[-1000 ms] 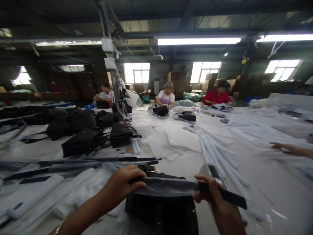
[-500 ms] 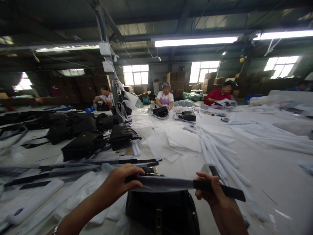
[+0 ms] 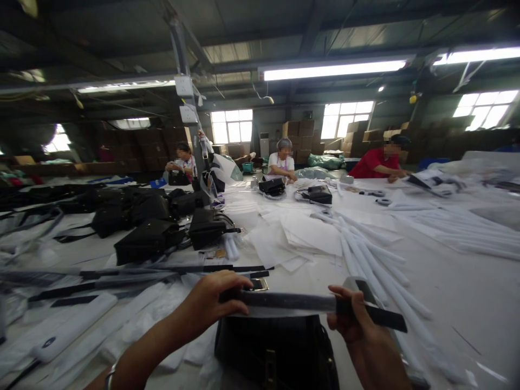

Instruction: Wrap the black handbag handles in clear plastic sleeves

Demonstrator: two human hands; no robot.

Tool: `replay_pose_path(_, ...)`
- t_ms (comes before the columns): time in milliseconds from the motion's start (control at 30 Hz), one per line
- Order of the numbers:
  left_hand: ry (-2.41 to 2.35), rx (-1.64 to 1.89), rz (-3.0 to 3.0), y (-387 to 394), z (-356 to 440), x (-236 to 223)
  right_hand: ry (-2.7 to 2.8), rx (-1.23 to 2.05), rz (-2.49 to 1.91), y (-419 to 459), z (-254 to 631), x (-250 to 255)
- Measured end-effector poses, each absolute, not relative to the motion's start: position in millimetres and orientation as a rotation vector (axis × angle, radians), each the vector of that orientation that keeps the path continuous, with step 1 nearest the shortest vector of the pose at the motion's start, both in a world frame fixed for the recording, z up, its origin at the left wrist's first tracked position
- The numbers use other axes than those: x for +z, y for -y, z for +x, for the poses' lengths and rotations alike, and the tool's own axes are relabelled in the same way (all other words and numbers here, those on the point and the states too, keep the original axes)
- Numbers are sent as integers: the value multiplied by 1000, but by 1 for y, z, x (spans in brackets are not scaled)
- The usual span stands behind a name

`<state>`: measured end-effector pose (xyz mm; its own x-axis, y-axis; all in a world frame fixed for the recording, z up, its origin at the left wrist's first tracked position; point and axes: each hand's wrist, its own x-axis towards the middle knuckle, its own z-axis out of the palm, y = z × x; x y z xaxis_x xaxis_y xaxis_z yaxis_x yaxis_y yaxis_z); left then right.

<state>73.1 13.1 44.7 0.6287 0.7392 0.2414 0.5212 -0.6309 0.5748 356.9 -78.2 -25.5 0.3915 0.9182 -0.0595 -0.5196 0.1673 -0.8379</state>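
A black strap (image 3: 388,318), partly wrapped in a translucent sleeve (image 3: 290,304), is stretched level between my hands. My left hand (image 3: 221,295) pinches its left end, beside a gold-coloured buckle (image 3: 260,284). Toward the other end, my right hand (image 3: 357,311) grips the strap between thumb and fingers, and the bare black tip sticks out past it. Just below the strap stands a black handbag (image 3: 272,346) with a gold clasp on its front. Behind my right hand lies a grey and white object (image 3: 359,284), partly hidden.
Several black bags (image 3: 146,241) cover the table's left side, with wrapped straps (image 3: 154,276) in front of them. White sheets (image 3: 300,233) and white padded rolls (image 3: 371,260) lie ahead. Across the table, people work, one in a red top (image 3: 371,162). A post (image 3: 190,108) carries sockets.
The whole view has shifted slightly, so things appear further right. My hands keep their hold on the strap and have drawn slightly closer together. The person in red now reaches lower, toward the table.
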Motion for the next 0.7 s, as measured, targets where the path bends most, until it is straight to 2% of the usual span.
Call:
replay_pose_path(133,-955,706,2402,-19,83,64,713,1163,-779,68,339,-16)
replay_pose_path(267,-947,1003,2197,-34,92,109,1099,1189,-714,45,315,0)
replay_pose_path(500,-470,1208,1658,-34,131,192,1521,1073,-664,2,259,37)
replay_pose_path(700,-204,1524,1452,-52,139,248,1577,1084,-802,-3,235,65)
